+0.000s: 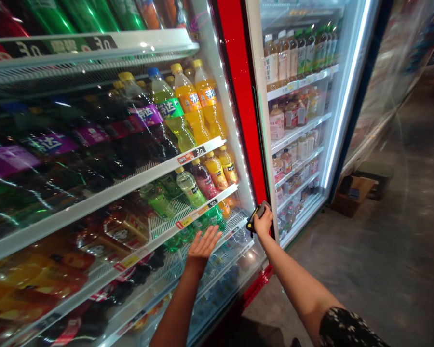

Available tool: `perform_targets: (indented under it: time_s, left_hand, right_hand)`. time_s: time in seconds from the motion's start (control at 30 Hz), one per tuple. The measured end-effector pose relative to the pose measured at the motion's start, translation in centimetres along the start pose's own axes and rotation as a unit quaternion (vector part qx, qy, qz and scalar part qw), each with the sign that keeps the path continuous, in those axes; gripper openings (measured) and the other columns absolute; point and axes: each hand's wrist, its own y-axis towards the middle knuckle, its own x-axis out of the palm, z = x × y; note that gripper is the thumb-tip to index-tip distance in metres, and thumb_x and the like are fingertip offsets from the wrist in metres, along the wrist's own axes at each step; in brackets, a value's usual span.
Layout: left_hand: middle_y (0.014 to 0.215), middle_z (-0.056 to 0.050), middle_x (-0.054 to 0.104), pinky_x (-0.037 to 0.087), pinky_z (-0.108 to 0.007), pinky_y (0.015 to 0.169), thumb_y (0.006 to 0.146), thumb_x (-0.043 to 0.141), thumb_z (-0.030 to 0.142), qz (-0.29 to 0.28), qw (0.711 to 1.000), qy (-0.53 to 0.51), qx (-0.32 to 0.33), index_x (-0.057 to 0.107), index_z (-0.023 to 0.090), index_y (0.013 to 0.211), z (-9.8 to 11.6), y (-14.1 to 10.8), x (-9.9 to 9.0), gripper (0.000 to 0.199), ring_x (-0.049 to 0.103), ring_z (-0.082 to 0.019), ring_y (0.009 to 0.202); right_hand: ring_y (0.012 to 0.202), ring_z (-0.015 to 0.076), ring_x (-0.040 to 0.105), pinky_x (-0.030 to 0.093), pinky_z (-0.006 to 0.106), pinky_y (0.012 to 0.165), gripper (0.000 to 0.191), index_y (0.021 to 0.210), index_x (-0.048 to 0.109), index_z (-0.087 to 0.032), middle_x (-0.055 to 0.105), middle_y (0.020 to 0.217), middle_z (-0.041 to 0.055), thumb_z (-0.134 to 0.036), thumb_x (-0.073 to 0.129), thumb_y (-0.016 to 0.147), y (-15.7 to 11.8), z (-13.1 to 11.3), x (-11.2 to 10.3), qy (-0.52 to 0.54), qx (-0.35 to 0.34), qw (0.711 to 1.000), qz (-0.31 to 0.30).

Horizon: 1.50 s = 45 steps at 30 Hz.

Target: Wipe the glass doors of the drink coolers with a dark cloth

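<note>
My left hand (203,245) is open, its fingers stretched out, in front of the lower shelves of a red-framed drinks cooler. Close by its fingertips, on the shelf behind, are green bottles (213,217). Whether this hand touches the glass I cannot tell. My right hand (263,222) is closed around a black-and-yellow handheld device (256,218), beside the lower part of the red door frame (238,72). Juice bottles (217,171) and orange soda bottles (188,94) stand on the shelves above my hands.
A second lit cooler (300,86) with rows of bottled drinks stands to the right. Beyond it a cardboard box (352,195) lies on the grey floor (383,270). White shelf edges with price tags (191,155) cross the left cooler. Light streaks reflect off the glass.
</note>
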Motion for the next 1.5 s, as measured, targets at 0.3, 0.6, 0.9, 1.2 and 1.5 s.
perform_targets:
  time_s: [0.3,0.6,0.9,1.2,1.5]
  left_hand:
    - [0.156,-0.001,0.044,0.005,-0.038,0.131,0.100,0.042,0.009,-0.041,0.998,-0.052,-0.016,0.037,0.027,0.157,0.1,0.4,-1.2,0.060,0.030,-0.014,0.151]
    - [0.157,-0.001,0.043,0.009,-0.038,0.130,0.096,0.040,0.002,-0.055,0.997,-0.047,-0.019,0.035,0.026,0.157,0.2,-0.2,-0.7,0.066,0.031,-0.013,0.151]
    - [0.160,0.002,0.038,0.009,-0.038,0.130,0.093,0.043,0.001,-0.097,0.995,-0.029,-0.018,0.040,0.030,0.156,0.4,-1.0,0.4,0.069,0.024,-0.012,0.154]
    - [0.163,0.005,0.032,0.007,-0.036,0.131,0.088,0.041,-0.001,-0.125,0.990,-0.064,-0.020,0.030,0.029,0.160,0.4,-1.0,-0.1,0.078,0.014,-0.010,0.156]
    - [0.166,0.006,0.024,0.014,-0.042,0.130,0.090,0.032,0.003,-0.198,0.977,-0.077,-0.035,0.040,0.031,0.155,1.5,-4.0,-3.8,0.072,0.015,-0.014,0.154]
  right_hand:
    - [0.125,0.0291,0.052,0.044,0.045,0.108,0.059,0.134,0.051,-0.020,0.054,0.132,0.0141,-0.029,0.060,0.076,-8.3,0.5,1.1,0.039,-0.057,0.993,-0.094]
    - [0.119,0.0325,0.048,0.041,0.046,0.105,0.047,0.122,0.049,-0.015,0.056,0.118,0.0174,-0.023,0.054,0.076,-3.9,2.5,0.6,0.043,0.011,0.999,-0.022]
    - [0.102,0.0270,0.057,0.049,0.042,0.093,0.039,0.102,0.055,-0.023,0.058,0.103,0.0064,-0.024,0.058,0.063,-10.3,3.0,0.8,0.057,-0.019,0.993,-0.105]
    - [0.115,0.0279,0.053,0.043,0.043,0.103,0.044,0.113,0.053,-0.021,0.056,0.117,0.0106,-0.026,0.056,0.070,-9.4,2.2,1.7,0.051,-0.021,0.994,-0.092]
    - [0.107,0.0280,0.052,0.043,0.048,0.098,0.034,0.101,0.050,-0.023,0.055,0.103,0.0078,-0.023,0.054,0.068,-12.1,1.4,1.6,0.033,0.005,0.997,-0.073]
